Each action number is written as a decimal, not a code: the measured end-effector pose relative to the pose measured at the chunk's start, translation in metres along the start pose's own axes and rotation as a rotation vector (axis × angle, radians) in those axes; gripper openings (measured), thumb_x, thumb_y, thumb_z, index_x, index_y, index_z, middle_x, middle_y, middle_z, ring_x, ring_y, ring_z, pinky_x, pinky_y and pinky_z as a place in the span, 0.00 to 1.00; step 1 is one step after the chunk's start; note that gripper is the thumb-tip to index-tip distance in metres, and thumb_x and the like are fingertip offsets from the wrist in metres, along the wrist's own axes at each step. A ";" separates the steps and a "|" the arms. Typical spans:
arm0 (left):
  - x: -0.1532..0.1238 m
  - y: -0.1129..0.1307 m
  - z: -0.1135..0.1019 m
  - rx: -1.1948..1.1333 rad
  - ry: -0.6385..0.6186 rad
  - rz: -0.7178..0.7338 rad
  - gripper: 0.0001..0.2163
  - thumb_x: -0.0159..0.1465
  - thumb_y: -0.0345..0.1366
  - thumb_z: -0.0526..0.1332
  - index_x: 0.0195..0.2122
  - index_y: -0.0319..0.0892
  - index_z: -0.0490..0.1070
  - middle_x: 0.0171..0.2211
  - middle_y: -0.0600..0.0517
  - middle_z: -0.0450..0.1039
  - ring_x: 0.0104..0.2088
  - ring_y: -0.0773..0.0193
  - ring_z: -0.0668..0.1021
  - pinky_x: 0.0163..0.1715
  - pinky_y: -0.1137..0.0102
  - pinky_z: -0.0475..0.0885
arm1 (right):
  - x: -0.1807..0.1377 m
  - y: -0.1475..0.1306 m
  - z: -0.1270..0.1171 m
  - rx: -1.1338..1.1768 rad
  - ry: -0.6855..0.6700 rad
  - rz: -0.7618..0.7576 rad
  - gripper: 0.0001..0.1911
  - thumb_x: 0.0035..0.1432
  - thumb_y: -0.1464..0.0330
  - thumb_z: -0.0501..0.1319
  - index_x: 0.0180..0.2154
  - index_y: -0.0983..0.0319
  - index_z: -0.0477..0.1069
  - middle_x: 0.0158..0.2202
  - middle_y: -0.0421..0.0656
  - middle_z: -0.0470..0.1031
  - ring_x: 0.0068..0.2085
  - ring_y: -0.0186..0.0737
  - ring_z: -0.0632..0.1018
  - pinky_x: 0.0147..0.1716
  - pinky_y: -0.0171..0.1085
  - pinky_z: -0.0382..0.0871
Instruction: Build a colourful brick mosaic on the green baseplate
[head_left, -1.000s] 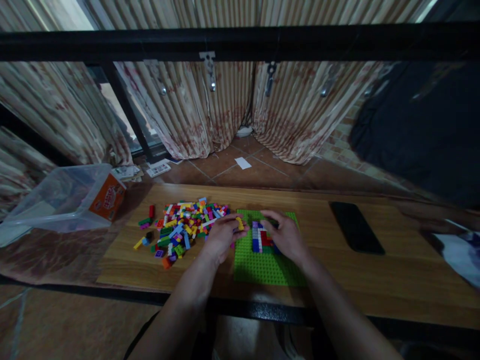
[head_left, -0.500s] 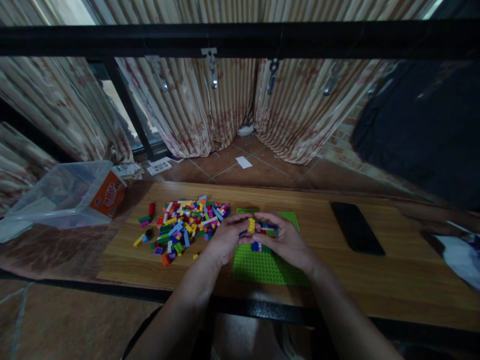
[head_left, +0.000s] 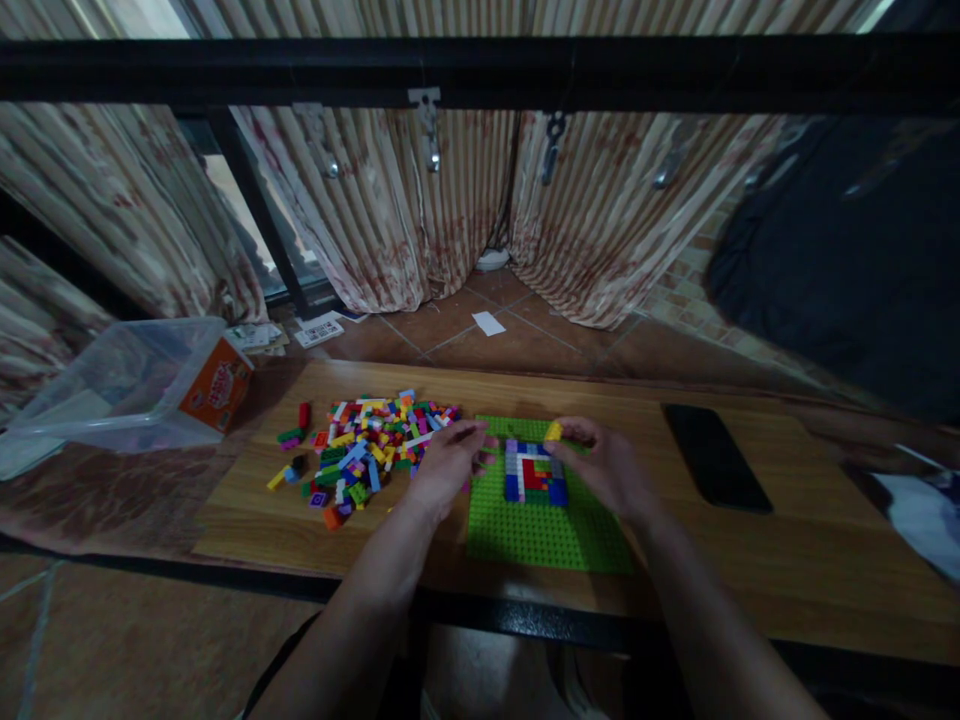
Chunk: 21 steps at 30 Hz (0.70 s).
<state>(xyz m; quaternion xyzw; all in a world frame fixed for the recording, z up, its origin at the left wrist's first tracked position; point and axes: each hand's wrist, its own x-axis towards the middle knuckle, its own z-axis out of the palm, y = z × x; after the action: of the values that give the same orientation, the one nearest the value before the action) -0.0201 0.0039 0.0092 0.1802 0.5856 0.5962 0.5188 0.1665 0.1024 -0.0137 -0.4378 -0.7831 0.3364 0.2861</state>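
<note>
My right hand (head_left: 596,462) pinches a yellow toy brick (head_left: 553,431) above the far right part of the green baseplate (head_left: 540,545). Below it, a squarish block of bricks (head_left: 535,474) in blue, white, red and green is fixed on the plate. My left hand (head_left: 457,460), fingers apart and holding nothing, hovers over the plate's left edge. Just left of that hand a heap of loose coloured bricks (head_left: 375,450) spreads across the wooden table, partly covered by the fingers.
A black phone (head_left: 716,458) lies on the wooden table (head_left: 817,540) at the right. On the left stands a clear plastic box (head_left: 150,385) with an orange label. Papers (head_left: 489,323) lie on the tiled floor beyond, under striped curtains (head_left: 442,220).
My hands have moved apart. The yellow brick, between both hands before, has gone right with my right hand. The brick block on the plate is now uncovered.
</note>
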 end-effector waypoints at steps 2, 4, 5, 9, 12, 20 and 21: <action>0.000 0.000 0.000 0.033 0.013 0.012 0.07 0.59 0.29 0.62 0.40 0.36 0.73 0.31 0.47 0.78 0.22 0.71 0.75 0.20 0.77 0.64 | 0.001 0.005 0.001 -0.107 0.004 0.009 0.16 0.51 0.55 0.64 0.37 0.59 0.75 0.36 0.45 0.79 0.38 0.45 0.78 0.40 0.44 0.70; 0.000 -0.001 0.002 0.061 0.005 0.010 0.07 0.59 0.29 0.62 0.39 0.36 0.74 0.30 0.48 0.78 0.21 0.71 0.74 0.19 0.77 0.63 | 0.000 0.007 0.006 -0.221 0.024 -0.004 0.16 0.49 0.53 0.65 0.33 0.59 0.75 0.33 0.45 0.78 0.35 0.45 0.77 0.36 0.43 0.69; -0.001 -0.002 0.003 0.072 -0.004 0.006 0.07 0.59 0.28 0.61 0.39 0.36 0.74 0.30 0.48 0.77 0.21 0.72 0.74 0.19 0.77 0.62 | -0.001 0.007 0.009 -0.272 0.042 -0.019 0.17 0.48 0.52 0.66 0.31 0.58 0.75 0.32 0.45 0.78 0.34 0.45 0.77 0.35 0.42 0.69; -0.002 -0.003 0.006 0.097 -0.045 0.001 0.07 0.59 0.28 0.60 0.39 0.36 0.73 0.30 0.48 0.77 0.21 0.72 0.73 0.19 0.78 0.62 | -0.002 0.006 0.016 -0.386 0.073 -0.071 0.19 0.47 0.49 0.66 0.29 0.57 0.74 0.30 0.45 0.76 0.32 0.44 0.75 0.33 0.42 0.67; -0.002 -0.003 0.005 0.102 -0.057 0.006 0.07 0.59 0.28 0.60 0.39 0.35 0.73 0.30 0.49 0.77 0.21 0.72 0.73 0.19 0.78 0.61 | 0.000 0.005 0.012 -0.347 0.008 -0.089 0.19 0.48 0.51 0.66 0.36 0.58 0.75 0.35 0.46 0.76 0.37 0.46 0.75 0.38 0.44 0.68; -0.002 -0.003 0.005 0.089 -0.033 0.009 0.07 0.57 0.30 0.63 0.37 0.36 0.74 0.29 0.49 0.77 0.21 0.72 0.73 0.19 0.77 0.61 | 0.004 0.007 0.007 -0.162 -0.173 -0.181 0.10 0.59 0.66 0.59 0.40 0.58 0.77 0.43 0.46 0.73 0.47 0.44 0.73 0.50 0.46 0.64; -0.002 -0.003 0.005 0.096 -0.034 0.009 0.07 0.57 0.30 0.63 0.37 0.36 0.74 0.29 0.49 0.77 0.21 0.72 0.73 0.19 0.77 0.61 | 0.005 0.007 0.008 -0.144 -0.168 -0.177 0.09 0.58 0.66 0.59 0.40 0.58 0.77 0.43 0.45 0.73 0.47 0.44 0.73 0.50 0.46 0.64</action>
<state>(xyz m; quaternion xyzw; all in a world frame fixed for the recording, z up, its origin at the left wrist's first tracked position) -0.0141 0.0041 0.0082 0.2176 0.6038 0.5666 0.5168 0.1615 0.1068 -0.0234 -0.3566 -0.8620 0.2885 0.2159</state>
